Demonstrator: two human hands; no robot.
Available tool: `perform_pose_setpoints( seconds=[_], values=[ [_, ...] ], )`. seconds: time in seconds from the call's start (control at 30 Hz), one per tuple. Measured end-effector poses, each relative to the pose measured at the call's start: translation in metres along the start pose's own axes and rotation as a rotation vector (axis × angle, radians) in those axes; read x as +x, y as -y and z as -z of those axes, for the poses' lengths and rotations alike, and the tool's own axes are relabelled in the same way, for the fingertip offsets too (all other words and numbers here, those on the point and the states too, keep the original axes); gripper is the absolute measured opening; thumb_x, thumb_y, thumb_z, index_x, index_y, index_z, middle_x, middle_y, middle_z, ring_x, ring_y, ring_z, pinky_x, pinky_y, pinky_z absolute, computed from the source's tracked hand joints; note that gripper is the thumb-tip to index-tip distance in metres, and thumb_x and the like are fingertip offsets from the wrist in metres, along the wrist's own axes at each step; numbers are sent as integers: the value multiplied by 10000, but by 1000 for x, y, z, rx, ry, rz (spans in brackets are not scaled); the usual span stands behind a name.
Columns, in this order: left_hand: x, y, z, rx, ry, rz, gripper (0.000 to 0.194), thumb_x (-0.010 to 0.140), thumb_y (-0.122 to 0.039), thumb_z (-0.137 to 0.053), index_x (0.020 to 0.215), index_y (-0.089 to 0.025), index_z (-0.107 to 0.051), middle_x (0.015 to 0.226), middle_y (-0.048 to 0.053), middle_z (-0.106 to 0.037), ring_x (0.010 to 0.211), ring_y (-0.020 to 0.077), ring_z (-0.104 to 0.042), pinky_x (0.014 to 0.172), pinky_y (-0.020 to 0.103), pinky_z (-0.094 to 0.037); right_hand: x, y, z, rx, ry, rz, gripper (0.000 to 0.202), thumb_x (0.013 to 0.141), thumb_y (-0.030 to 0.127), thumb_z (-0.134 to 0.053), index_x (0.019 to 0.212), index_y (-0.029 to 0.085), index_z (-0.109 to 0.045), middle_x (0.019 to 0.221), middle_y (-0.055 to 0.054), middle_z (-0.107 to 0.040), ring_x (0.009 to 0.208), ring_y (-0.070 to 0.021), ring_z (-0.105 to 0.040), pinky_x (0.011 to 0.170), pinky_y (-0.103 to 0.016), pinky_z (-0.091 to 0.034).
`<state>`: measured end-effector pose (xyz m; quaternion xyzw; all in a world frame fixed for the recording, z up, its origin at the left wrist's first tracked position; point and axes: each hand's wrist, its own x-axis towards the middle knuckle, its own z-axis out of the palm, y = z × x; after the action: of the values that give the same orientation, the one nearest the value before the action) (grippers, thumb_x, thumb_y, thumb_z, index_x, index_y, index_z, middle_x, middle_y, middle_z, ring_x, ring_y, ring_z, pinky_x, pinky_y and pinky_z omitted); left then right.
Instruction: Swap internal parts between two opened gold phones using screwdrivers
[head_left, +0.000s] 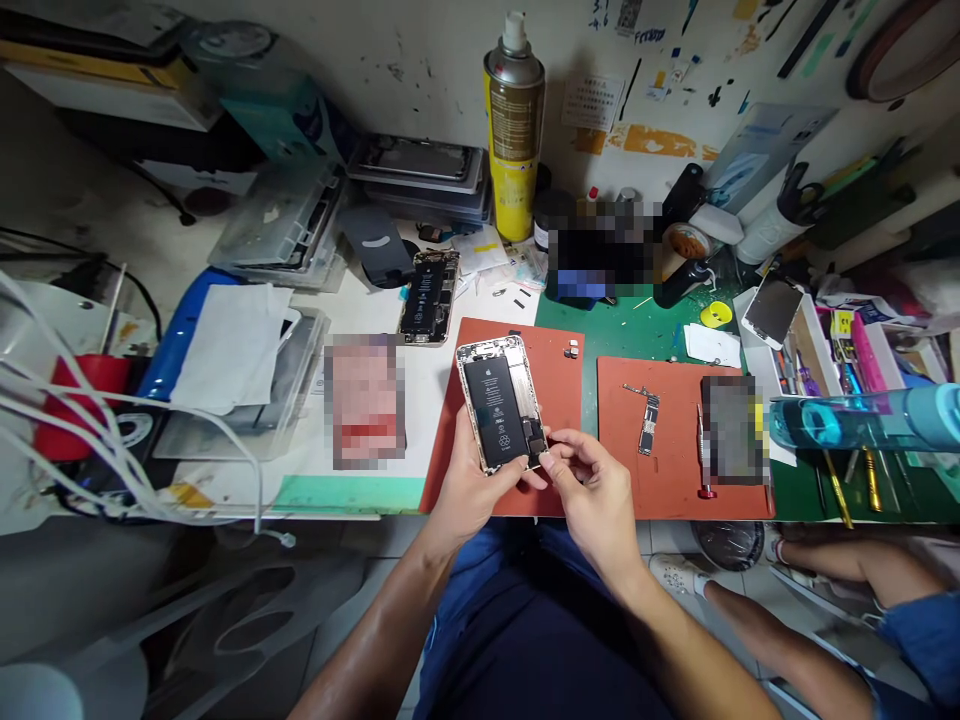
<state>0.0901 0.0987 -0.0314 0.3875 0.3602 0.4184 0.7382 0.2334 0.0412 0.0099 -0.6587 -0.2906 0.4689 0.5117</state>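
Note:
An opened smartphone, its black battery and inner parts bare, is tilted above a red-brown work mat. My left hand grips it by the lower left side, thumb over the bottom edge. At the phone's lower right corner, my right hand has thumb and fingers pinched together; whether something small is between them I cannot make out. A narrow logic board lies on the second red-brown mat to the right. Small camera modules rest near the first mat's upper right corner.
Behind the mats stand another opened phone and a tall yellow spray can. A blue bottle juts in from the right, near a screwdriver. White cables hang at the left. Another person's legs show at lower right.

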Motion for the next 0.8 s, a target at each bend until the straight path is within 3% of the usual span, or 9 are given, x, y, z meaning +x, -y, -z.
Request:
perform_pose_setpoints(
  seconds=[0.13, 0.27, 0.47, 0.57, 0.8],
  values=[
    [-2, 1, 4, 3, 18, -6, 843, 929, -260, -868, 1557, -384, -319, 1458, 124, -719, 923, 234, -838, 685, 330, -717, 3, 4, 0, 92, 30, -32, 245, 866, 375, -821, 1042, 207, -792, 804, -5, -762, 692, -157, -712, 720, -296, -613],
    [-4, 2, 6, 14, 57, -4, 777, 956, -260, -844, 1541, -379, -346, 1371, 99, -767, 722, 171, -804, 646, 320, -703, 4, 6, 4, 117, 46, -59, 261, 814, 378, -861, 987, 188, -809, 786, -19, -767, 677, -157, -706, 682, -286, -614],
    [-3, -3, 2, -17, 36, -10, 879, 920, -251, -869, 1578, -389, -302, 1469, 139, -702, 1173, 339, -801, 636, 316, -713, -6, 10, 12, 68, 54, -56, 252, 906, 423, -801, 1028, 205, -840, 874, -52, -847, 784, -218, -818, 763, -341, -683],
    [-2, -5, 1, -16, 39, -7, 869, 913, -248, -871, 1565, -386, -313, 1467, 140, -702, 1215, 361, -785, 607, 303, -704, -9, 11, 14, -42, 42, 25, 216, 954, 397, -760, 1044, 220, -843, 922, -50, -865, 821, -222, -836, 788, -336, -682],
    [-2, -5, 1, -8, 37, -10, 892, 914, -231, -870, 1575, -392, -292, 1420, 136, -732, 1152, 349, -810, 585, 305, -702, -6, 9, 12, -175, 24, 148, 158, 1003, 347, -724, 965, 227, -819, 829, -11, -836, 711, -180, -797, 670, -264, -631]
  ],
)
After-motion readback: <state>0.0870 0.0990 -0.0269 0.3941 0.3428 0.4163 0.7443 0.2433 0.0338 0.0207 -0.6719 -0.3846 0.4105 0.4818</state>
